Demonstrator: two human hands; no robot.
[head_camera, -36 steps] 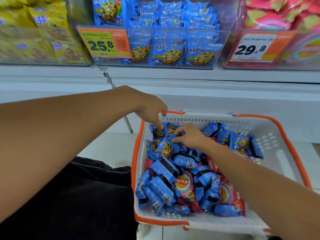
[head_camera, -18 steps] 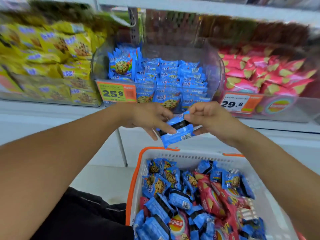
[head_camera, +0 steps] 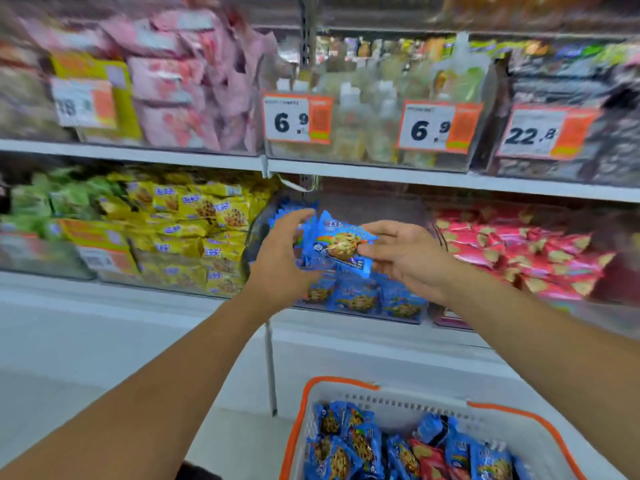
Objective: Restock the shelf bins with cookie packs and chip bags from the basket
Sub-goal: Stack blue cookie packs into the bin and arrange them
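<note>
I see right hand (head_camera: 405,258) pinching blue cookie pack (head_camera: 341,245) over blue bin (head_camera: 356,299); left hand (head_camera: 282,258) spread at pack's 9 o'clock.

A shop aisle: shelves (head_camera: 381,174) of snack-filled bins (head_camera: 363,161), price tags (head_camera: 429,128), a shopping basket (head_camera: 346,384).

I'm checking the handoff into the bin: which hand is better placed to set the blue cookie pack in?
The right hand. Its fingers pinch the blue cookie pack, right over the blue cookie bin. The left hand hovers open beside the pack, apparently only steadying it.
</note>
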